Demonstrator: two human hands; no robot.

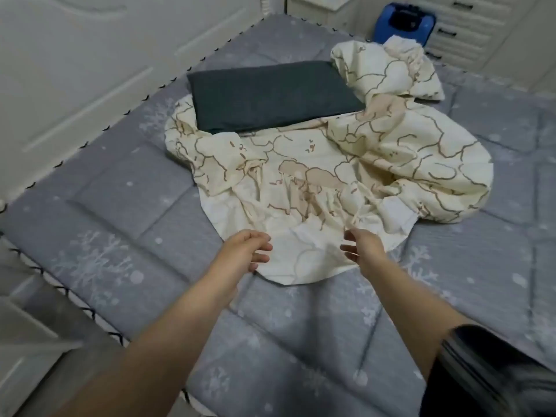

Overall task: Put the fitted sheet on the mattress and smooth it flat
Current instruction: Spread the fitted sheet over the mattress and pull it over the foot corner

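Grey quilted snowflake-print mattress [126,212] bare, cream branch-patterned fitted sheet [301,182] heaped mid-bed under a dark grey pillow [270,94]; left hand [245,251] and right hand [362,246] hovered spread-fingered, holding nothing, over its near edge: best to lift the pillow off, then find an elastic corner.

Dark grey pillow [270,96] above centre frame. Blue case [404,24] with black middle at upper right, on the floor beside white drawers [469,28] with dark handles. White panelled door [75,55] filling upper left.
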